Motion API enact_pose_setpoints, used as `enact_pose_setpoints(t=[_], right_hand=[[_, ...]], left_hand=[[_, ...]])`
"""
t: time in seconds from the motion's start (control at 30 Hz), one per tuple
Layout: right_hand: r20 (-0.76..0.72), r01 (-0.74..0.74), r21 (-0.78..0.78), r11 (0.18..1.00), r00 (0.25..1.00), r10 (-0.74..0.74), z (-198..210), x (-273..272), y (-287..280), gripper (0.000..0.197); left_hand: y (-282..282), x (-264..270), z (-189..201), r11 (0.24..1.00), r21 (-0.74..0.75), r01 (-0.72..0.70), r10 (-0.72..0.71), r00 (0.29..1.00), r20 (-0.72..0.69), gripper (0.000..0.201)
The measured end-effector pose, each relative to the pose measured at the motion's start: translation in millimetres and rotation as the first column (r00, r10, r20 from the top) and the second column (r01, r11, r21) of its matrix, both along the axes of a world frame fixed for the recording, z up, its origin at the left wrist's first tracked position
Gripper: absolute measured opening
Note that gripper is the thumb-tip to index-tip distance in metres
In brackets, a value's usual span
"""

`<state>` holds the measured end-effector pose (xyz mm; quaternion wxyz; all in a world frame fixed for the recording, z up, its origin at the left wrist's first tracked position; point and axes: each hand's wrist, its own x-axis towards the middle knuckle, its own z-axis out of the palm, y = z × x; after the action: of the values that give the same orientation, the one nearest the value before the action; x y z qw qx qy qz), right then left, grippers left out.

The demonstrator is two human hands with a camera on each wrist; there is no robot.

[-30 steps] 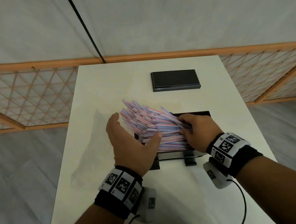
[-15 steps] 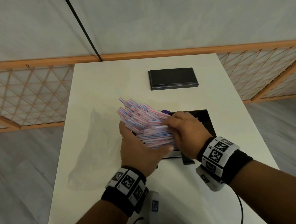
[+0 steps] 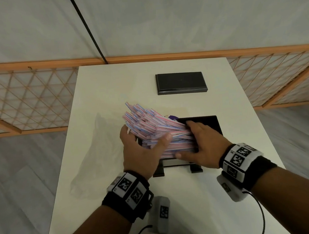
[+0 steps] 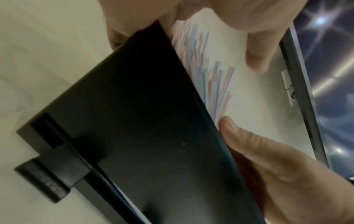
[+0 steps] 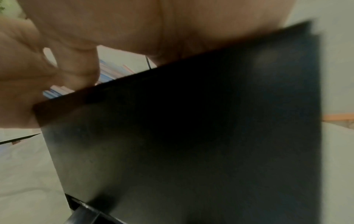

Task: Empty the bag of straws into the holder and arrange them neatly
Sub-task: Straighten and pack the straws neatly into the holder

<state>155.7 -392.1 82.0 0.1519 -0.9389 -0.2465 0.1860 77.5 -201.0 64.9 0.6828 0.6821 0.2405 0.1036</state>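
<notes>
A thick bundle of pink-and-blue striped straws (image 3: 151, 128) lies slanted across the open black holder (image 3: 210, 125), with its left ends fanning up and out past the holder's left wall. My left hand (image 3: 141, 153) cups the bundle from the left, thumb over the top. My right hand (image 3: 203, 143) clasps the straws' right ends inside the holder, with fingers on top and thumb at the front. The left wrist view shows the straws (image 4: 210, 78) between my thumb and fingers above the holder wall (image 4: 153, 128). In the blurred right wrist view, the holder (image 5: 191, 136) hides most of the straws (image 5: 109, 72).
An empty clear plastic bag (image 3: 96, 152) lies flat on the white table (image 3: 195, 197), left of the holder. The black lid (image 3: 181, 83) rests at the far middle. A small purple scrap (image 3: 173, 117) shows behind the straws. A wooden lattice rail runs behind the table.
My left hand has closed in on the bundle from the left, its thumb now over the top. My right hand has slid from the top of the straws to their right ends.
</notes>
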Motion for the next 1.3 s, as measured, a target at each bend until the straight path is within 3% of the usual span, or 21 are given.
enact_pose_setpoints(t=[0.07, 0.27, 0.47, 0.63, 0.77, 0.87, 0.93, 1.1, 1.2, 1.3], right_hand=[[0.033, 0.013, -0.037, 0.999, 0.999, -0.012, -4.8, -0.7, 10.8, 0.109], [0.073, 0.036, -0.043, 0.998, 0.997, -0.032, -9.9, 0.0, 25.2, 0.094], [0.125, -0.039, -0.086, 0.996, 0.991, 0.049, -6.1, -2.3, 40.5, 0.088], [0.144, 0.031, -0.039, 0.999, 0.989, -0.025, -7.4, 3.1, 45.8, 0.089], [0.042, 0.045, 0.082, 0.996, 0.998, -0.048, -3.9, 5.0, 37.2, 0.096], [0.047, 0.07, 0.148, 0.986, 0.996, -0.078, 6.3, -0.2, 19.0, 0.098], [0.065, 0.072, 0.152, 0.986, 0.994, -0.082, 13.0, -3.5, 4.3, 0.101], [0.029, -0.002, -0.02, 1.0, 1.0, 0.002, 3.1, -8.5, -7.4, 0.109], [0.034, -0.014, -0.148, 0.989, 0.999, 0.019, -7.4, -11.6, 5.3, 0.099], [0.014, -0.002, -0.171, 0.985, 1.0, 0.004, -9.6, -12.0, 23.3, 0.095]], left_hand=[[0.2, 3.9, 2.9, 0.998, -0.048, -0.042, 0.043, 0.999, 0.017, 0.101], [0.7, 8.1, 4.3, 0.995, -0.063, -0.078, 0.08, 0.996, 0.029, 0.086], [-3.0, 10.6, 4.6, 0.973, 0.213, 0.093, -0.073, 0.992, -0.103, 0.074], [-0.9, 8.7, 12.9, 0.99, 0.134, -0.043, 0.067, 0.982, -0.179, 0.043], [0.2, 9.7, 12.5, 0.996, 0.026, -0.087, 0.09, 0.976, -0.197, 0.051], [0.2, 10.1, 10.3, 0.999, -0.006, -0.045, 0.044, 0.983, -0.176, 0.046], [0.0, 9.7, 8.8, 1.0, 0.003, -0.015, 0.015, 0.984, -0.177, 0.055], [-2.2, 10.3, 10.2, 0.999, 0.031, -0.025, 0.029, 0.987, -0.158, 0.079], [-3.6, 11.6, 8.8, 0.998, 0.05, -0.028, 0.036, 0.983, -0.178, 0.069], [-3.3, 11.7, 5.3, 0.997, 0.082, -0.012, 0.029, 0.978, -0.206, 0.059]])
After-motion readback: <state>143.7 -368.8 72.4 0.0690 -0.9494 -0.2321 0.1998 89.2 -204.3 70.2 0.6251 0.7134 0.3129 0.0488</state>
